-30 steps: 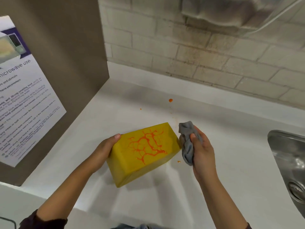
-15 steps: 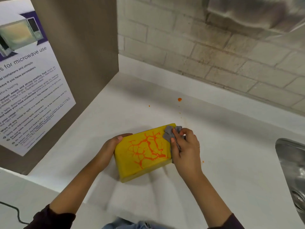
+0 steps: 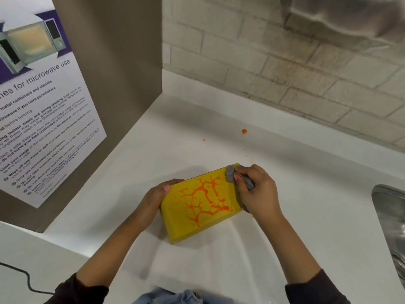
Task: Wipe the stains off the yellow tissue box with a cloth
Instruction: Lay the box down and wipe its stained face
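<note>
The yellow tissue box [image 3: 175, 212] lies on the white counter [image 3: 306, 216], its top covered with branching orange stains [image 3: 203, 198]. My left hand [image 3: 153, 198] grips the box's left end and steadies it. My right hand [image 3: 257, 189] is closed around a bunched grey cloth [image 3: 230, 173] and presses it onto the box's far right corner. Part of the cloth is hidden under my fingers.
A brown panel [image 3: 114, 73] with a microwave-use poster [image 3: 37, 119] stands on the left. Tiled wall behind. Orange drops [image 3: 244, 131] lie on the counter beyond the box. A steel sink [image 3: 392, 220] is at the right edge. A black cable [image 3: 22, 275] runs at bottom left.
My right hand has brought the cloth from beside the box onto its far right corner. The left hand stays on the box's left end. The stains look unchanged.
</note>
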`<state>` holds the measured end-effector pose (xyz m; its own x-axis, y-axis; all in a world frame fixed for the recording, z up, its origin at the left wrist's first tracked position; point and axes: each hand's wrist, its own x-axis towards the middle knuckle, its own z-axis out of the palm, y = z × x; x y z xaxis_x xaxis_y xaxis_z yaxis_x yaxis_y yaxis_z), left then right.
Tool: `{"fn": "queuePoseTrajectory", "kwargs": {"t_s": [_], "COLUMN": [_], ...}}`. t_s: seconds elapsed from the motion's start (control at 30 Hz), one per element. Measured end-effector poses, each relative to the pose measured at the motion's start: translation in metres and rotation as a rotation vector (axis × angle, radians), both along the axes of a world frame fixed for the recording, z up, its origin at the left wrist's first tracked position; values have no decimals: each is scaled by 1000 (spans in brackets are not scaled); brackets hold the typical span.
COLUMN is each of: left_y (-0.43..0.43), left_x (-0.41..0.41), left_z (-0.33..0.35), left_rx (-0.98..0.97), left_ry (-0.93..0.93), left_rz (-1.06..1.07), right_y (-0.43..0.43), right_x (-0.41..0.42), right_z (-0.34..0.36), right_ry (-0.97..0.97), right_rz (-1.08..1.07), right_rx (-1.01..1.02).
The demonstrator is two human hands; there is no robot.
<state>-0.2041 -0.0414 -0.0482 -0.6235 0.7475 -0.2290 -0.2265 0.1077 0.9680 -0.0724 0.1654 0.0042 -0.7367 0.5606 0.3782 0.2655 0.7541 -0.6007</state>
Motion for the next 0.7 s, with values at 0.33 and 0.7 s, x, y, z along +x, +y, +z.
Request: {"fn": "queuePoseTrajectory", "kwargs": {"t_s": [0.33,0.7], "left_y": [1,-1], "left_x": [1,0], "left_z": [-4,-2], "left_rx": [-2,-14], "left_ry": [-37,-42], "left_rz": [26,-2], "right_y": [-28,-32], "right_x": [-10,-25], "right_z": [3,3], "right_ry": [4,-28], "right_rz": [62,-142], "right_rx": [34,-60]}}
